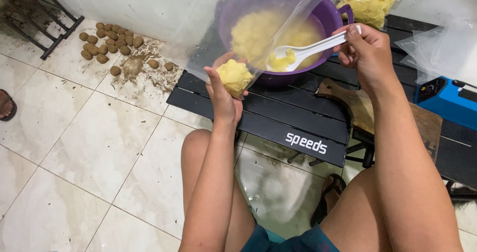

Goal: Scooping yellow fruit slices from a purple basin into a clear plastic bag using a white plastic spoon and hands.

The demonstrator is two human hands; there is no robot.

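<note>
Left hand grip closed round clear bag holding yellow slices; right hand pinching white spoon over purple bowl.

Clear plastic bag over bowl, filled bag behind — yellow slices

- Standing low over the tiled floor: a black slatted table.
- Sitting on the table: a purple bowl of yellow pieces, a filled clear bag behind it, a wooden board and a blue machine toward the right.
- Lying on the floor by the wall: a heap of brown tubers in scattered dirt.
- Resting on the floor at the far left edge: a sandal.
</note>
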